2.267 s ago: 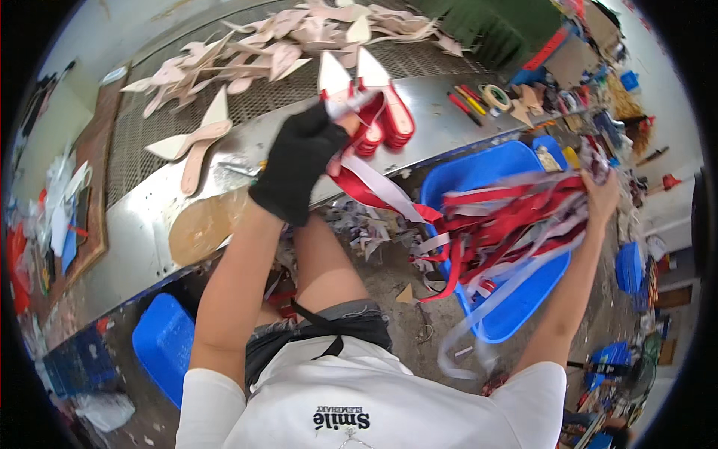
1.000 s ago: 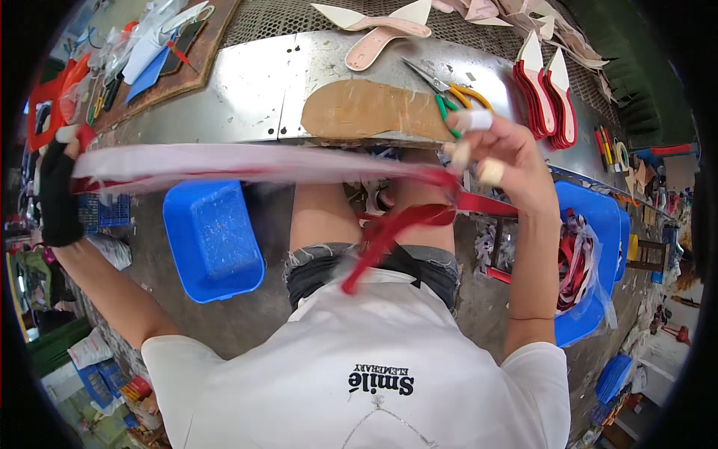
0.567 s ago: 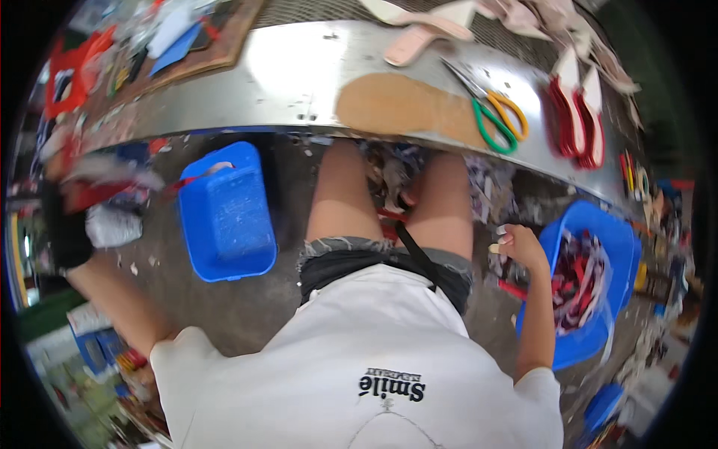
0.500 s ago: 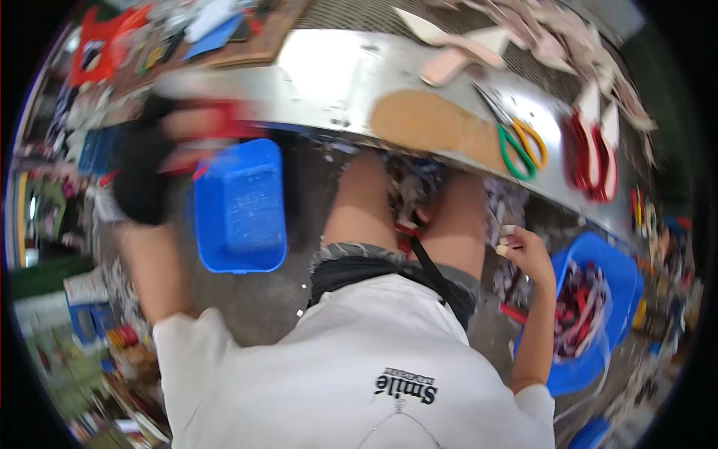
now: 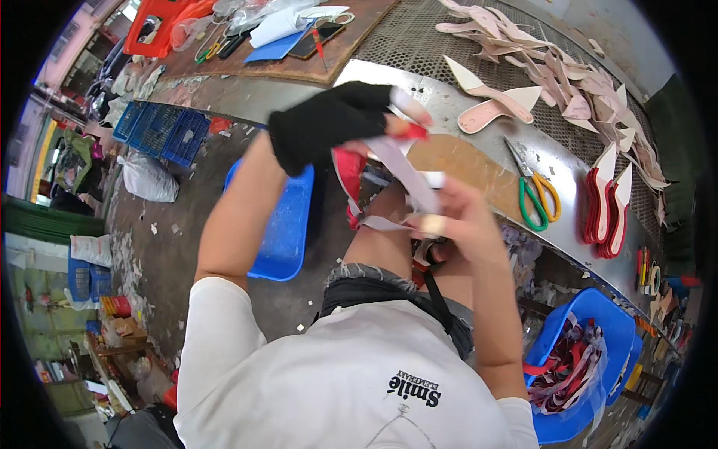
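Observation:
In front of me, over my lap and the bench edge, both hands are on red-and-white strips (image 5: 405, 173), apparently fabric or leather. My left hand (image 5: 336, 120), in a black glove with bare fingertips, is closed on their upper end. A red length (image 5: 348, 179) hangs below it. My right hand (image 5: 464, 221), with pale wraps on thumb and finger, pinches the pale strip lower down; blur hides the exact grip. Just beyond lies a tan sole-shaped board (image 5: 464, 168), with scissors (image 5: 535, 191) with green and yellow handles at its right.
Pale shoe-shaped pieces (image 5: 497, 108) and stacked red-edged ones (image 5: 602, 206) lie on the metal bench (image 5: 565, 142). A blue tub (image 5: 280, 232) stands at my left. Another blue bin (image 5: 617, 318), at my right, holds red and white strips. A wooden board (image 5: 224, 82) bears tools at the far left.
My left hand has come from the far left to the middle, bringing the strips. My right hand has moved left and up to meet them. The view has shifted.

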Demonstrator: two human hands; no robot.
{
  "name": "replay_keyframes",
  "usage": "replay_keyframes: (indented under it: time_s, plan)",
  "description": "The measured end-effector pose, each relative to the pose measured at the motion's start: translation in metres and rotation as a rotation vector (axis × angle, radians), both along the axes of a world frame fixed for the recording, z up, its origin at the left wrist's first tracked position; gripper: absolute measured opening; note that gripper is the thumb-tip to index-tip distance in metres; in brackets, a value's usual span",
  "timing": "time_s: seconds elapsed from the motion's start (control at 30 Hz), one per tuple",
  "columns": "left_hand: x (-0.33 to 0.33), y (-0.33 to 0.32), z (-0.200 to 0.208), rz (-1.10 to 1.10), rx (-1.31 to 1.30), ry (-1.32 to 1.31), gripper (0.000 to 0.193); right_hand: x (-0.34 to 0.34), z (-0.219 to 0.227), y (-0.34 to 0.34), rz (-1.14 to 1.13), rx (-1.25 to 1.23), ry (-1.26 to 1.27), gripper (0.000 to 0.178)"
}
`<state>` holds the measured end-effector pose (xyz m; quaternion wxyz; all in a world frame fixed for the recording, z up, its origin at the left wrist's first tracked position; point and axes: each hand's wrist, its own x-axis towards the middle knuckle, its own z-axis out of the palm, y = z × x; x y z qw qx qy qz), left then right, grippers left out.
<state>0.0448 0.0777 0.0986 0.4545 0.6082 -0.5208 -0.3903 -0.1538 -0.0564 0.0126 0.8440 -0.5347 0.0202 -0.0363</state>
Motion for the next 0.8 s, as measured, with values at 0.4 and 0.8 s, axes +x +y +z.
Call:
replay_keyframes:
  time_s: [0.4,0.8]
  plan:
    - [0.064,0.125,-0.035,0.184,0.319,-0.131,0.03,-0.302,0.001,-0.142,-0.727,-0.433,-0.115,0.031]
    - [-0.013,0.013,-0.094,0.25,0.032,0.349,0.021,-0.195,-0.07,-0.092,-0.432,-1.106,0.737,0.041]
